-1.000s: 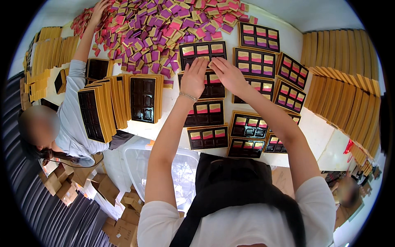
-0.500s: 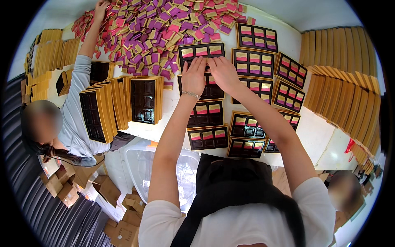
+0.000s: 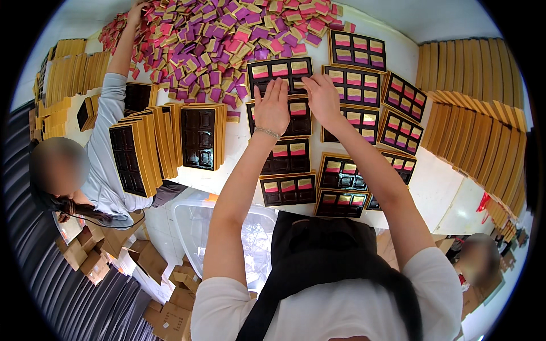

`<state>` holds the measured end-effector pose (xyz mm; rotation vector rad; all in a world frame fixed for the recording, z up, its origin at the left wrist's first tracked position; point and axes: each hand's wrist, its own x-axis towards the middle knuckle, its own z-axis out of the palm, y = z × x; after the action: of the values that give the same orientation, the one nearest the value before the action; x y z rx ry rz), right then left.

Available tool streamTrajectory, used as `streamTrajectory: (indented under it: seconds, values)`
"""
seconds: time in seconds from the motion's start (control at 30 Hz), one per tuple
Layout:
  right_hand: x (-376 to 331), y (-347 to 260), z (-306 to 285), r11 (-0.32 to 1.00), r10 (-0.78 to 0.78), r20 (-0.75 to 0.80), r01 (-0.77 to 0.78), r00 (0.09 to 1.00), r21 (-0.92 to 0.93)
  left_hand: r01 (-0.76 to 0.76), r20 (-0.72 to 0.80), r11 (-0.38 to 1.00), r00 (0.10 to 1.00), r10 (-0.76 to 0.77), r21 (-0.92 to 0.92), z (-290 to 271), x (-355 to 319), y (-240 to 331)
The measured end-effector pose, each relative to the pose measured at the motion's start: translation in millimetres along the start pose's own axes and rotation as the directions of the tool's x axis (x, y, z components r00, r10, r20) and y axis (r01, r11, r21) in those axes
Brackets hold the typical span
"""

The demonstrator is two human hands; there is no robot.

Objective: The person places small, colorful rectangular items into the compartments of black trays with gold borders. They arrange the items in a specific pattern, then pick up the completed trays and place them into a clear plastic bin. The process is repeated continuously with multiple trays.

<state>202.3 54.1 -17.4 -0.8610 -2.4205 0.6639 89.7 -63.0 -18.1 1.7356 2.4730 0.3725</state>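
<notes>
My left hand [image 3: 272, 108] lies flat with fingers apart on a black compartment tray [image 3: 298, 118] that holds a pink-and-yellow packet. My right hand [image 3: 322, 95] is beside it, its fingertips curled at the lower edge of the farther black tray [image 3: 280, 70], which carries three pink-and-yellow packets in its top row. Whether the right fingers pinch a packet is hidden. More black trays [image 3: 288, 189] with pink, yellow and purple packets lie closer to me on the white table [image 3: 438, 187].
A heap of pink, purple and gold packets [image 3: 227, 40] covers the far table; a co-worker's hand [image 3: 136, 8] reaches into it. Gold box stacks [image 3: 148, 142] with an empty dark tray [image 3: 198, 136] stand left, more gold boxes [image 3: 472, 102] right. Below are a clear bin [image 3: 193, 227] and cardboard boxes [image 3: 165, 284].
Both my hands have shifted a little farther along the trays toward the packet heap and come closer together. The co-worker's arm stays stretched into the heap.
</notes>
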Motion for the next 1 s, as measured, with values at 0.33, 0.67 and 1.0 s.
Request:
streamTrajectory:
  seconds: [0.33, 0.67, 1.0]
  values:
    - [11.8, 9.0, -4.1, 0.999, -0.027, 0.066, 0.024, 0.997, 0.048, 0.017, 0.062, 0.999, 0.998, -0.019, 0.04, -3.8, -7.0, 9.3]
    - [-22.0, -2.6, -21.9, 0.914, -0.218, 0.318, 0.308, 0.923, -0.265, -0.031, 0.211, 0.992, 0.978, 0.004, 0.125, -10.4, -13.1, 9.6]
    - [101.2, 39.1, 14.7, 0.998, 0.059, 0.007, -0.059, 0.998, -0.023, -0.065, 0.205, 0.978, 0.978, 0.024, 0.196, -11.3, 22.9, -5.0]
